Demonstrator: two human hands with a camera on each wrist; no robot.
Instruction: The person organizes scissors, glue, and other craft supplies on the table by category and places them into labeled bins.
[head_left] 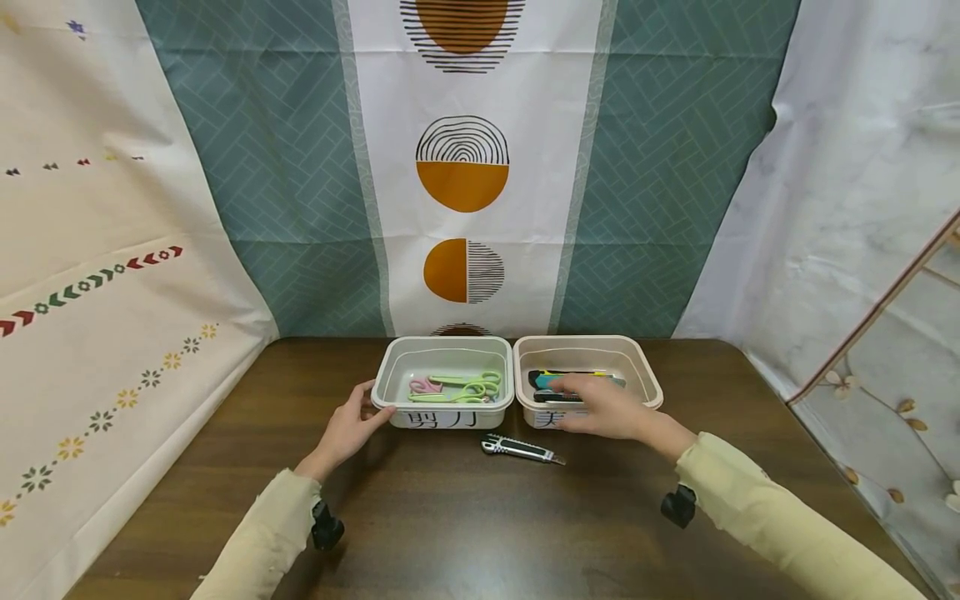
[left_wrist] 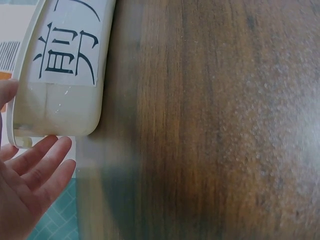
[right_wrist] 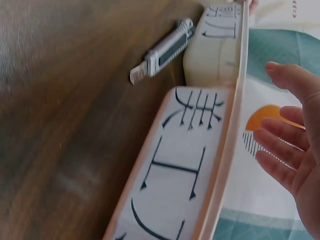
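My left hand (head_left: 350,429) holds the left front corner of a pale plastic bin (head_left: 450,408), thumb on the front rim and fingers along the side. Inside that bin lie scissors with green handles (head_left: 468,387) and a pair with pink handles (head_left: 425,385). My right hand (head_left: 603,407) hovers over the front of a beige bin (head_left: 637,371), fingers loosely spread with nothing between them. Under it, this bin contains a teal utility knife (head_left: 542,380), a black one (head_left: 555,397) and something yellow, partly covered. A grey-and-black utility knife (head_left: 517,447), blade out, lies on the table before the bins.
Both bins stand side by side at the back of the brown wooden table (head_left: 465,517), with lettered white labels on their fronts. Patterned cloth (head_left: 300,167) hangs behind the table. Small black devices (head_left: 327,525) are strapped at both wrists.
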